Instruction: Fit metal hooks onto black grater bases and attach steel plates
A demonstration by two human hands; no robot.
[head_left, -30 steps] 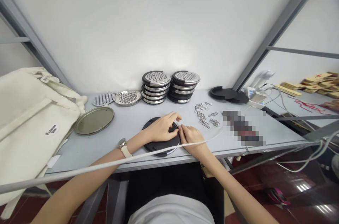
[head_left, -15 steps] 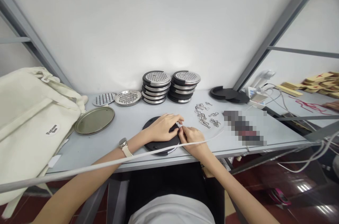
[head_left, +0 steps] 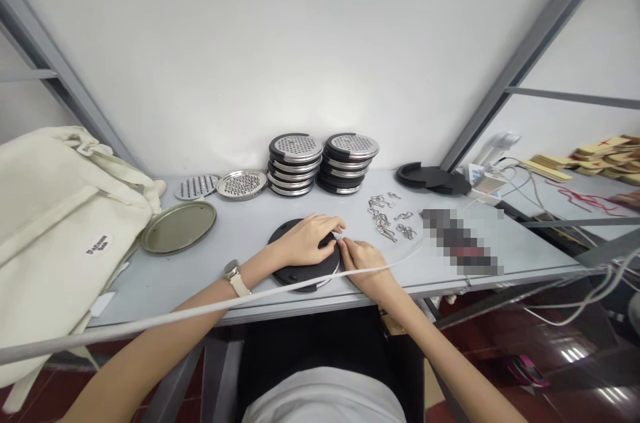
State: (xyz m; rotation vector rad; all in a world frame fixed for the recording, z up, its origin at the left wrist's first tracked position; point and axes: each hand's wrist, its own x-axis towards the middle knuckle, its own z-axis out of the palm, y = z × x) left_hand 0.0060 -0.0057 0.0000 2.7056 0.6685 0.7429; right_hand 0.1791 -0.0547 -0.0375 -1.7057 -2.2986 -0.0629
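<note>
A round black holder [head_left: 305, 274] lies flat near the table's front edge, with a pale metallic rim showing at its lower right. My left hand [head_left: 313, 240] rests across its top, fingers bent over the right side and the thumb on the surface. Beside that edge, my right hand [head_left: 365, 264] has its thumb and index finger pinched together close to my left fingertips. Whatever tiny piece is between them is mostly hidden; a small shiny bit shows there. Several loose metal clasps [head_left: 383, 220] lie just beyond my right hand.
Two stacks of round graters in black holders [head_left: 295, 170] stand by the wall. Loose grater discs [head_left: 243, 184] and an olive round plate [head_left: 179, 228] lie left, near a cream bag [head_left: 60, 223]. Black holders [head_left: 425, 176] lie right. A white cable [head_left: 270, 292] crosses in front.
The fingertips of both hands have shifted slightly at the black holder's right edge, and less of the shiny piece shows between them. The holder has barely moved.
</note>
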